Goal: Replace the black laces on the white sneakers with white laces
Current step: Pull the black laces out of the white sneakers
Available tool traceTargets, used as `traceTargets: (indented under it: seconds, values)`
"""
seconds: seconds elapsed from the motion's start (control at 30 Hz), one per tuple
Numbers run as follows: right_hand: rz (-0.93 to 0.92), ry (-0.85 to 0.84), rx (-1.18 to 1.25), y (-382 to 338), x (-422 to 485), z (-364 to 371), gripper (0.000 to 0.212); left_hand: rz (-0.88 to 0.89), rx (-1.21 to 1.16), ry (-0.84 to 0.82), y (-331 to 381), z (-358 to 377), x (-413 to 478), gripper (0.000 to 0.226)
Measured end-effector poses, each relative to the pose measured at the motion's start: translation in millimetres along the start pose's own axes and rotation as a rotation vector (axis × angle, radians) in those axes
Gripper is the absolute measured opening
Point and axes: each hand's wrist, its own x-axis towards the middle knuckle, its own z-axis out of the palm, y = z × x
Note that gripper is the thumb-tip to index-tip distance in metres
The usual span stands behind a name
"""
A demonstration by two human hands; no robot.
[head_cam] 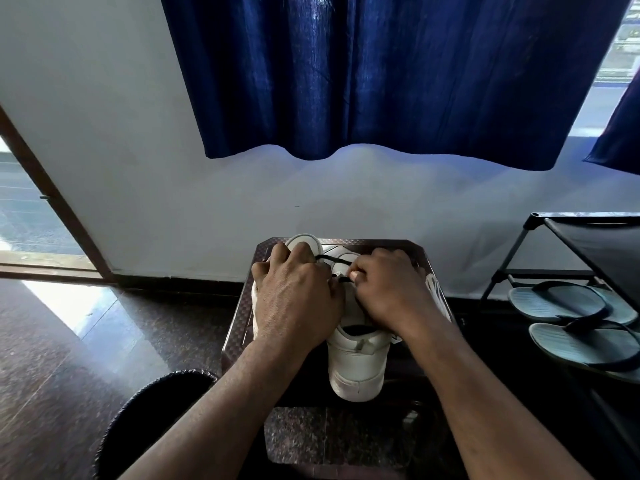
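Standing side by side on a small dark stool, the two white sneakers are set with their heels toward the person, presumably so that the eyelet rows can be reached from above. The left sneaker is largely covered by the left hand, whose fingers are curled down over its front. This looks like a steadying hold, so that the pair is not dragged about while a lace is pulled. Whether the thumb also touches the lace cannot be told.

The right hand is laid over the upper part of the right sneaker. Its fingertips are closed in a pinch on the black lace, which is seen as a loop and a short end in the gap between the two hands. The lace is judged to be only partly worked out of the eyelets, so the task is thought to be at an early stage.

The white laces are bundled at the stool's right edge, just beside the right hand, probably to be within reach once the black one is out. A shoe rack with flip-flops is seen well apart to the right.
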Motion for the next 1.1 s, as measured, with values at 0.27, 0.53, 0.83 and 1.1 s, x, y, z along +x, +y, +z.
traceTargets:
  seconds: [0.27,0.53,0.83,1.1]
  values:
    - [-0.027,0.405,0.336,7,0,6,0.014,-0.003,-0.022,0.000,1,-2,0,0.046]
    - [0.210,0.452,1.647,3,2,-10,0.022,-0.005,-0.002,0.010,3,-2,1,0.046]
    - [0.118,0.796,1.190,4,4,-24,0.021,-0.011,0.008,0.007,5,-2,0,0.047]
    - [-0.059,0.069,0.041,13,0,-14,0.023,-0.015,0.071,-0.019,5,-2,0,0.054]
